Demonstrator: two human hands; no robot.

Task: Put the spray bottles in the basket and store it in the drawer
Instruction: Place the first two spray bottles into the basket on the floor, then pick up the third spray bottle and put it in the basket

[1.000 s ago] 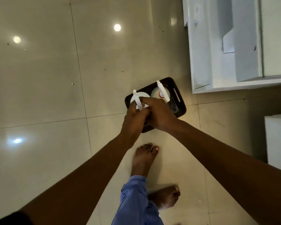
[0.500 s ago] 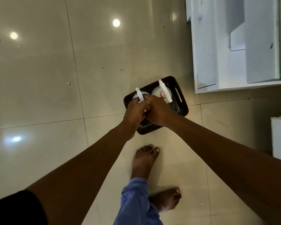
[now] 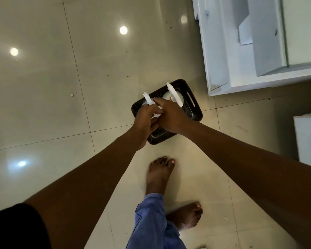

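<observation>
A dark woven basket (image 3: 196,110) sits on the tiled floor, holding two white spray bottles. The right spray bottle (image 3: 174,95) stands upright in the far end, with an orange mark at its neck, and nothing touches it. The left spray bottle (image 3: 147,99) shows only its nozzle and a bit of trigger. My left hand (image 3: 145,120) is wrapped around its head. My right hand (image 3: 171,115) presses in from the right, fingers on the same bottle's top. Both hands hide the bottle's body and the basket's middle.
An open white drawer unit (image 3: 221,51) stands just beyond the basket at the upper right. A white box (image 3: 309,139) sits at the right edge. My bare feet (image 3: 160,174) are on the floor right behind the basket.
Both hands stayed on the left spray bottle and now cover more of its round top. The basket and the right bottle have not moved.
</observation>
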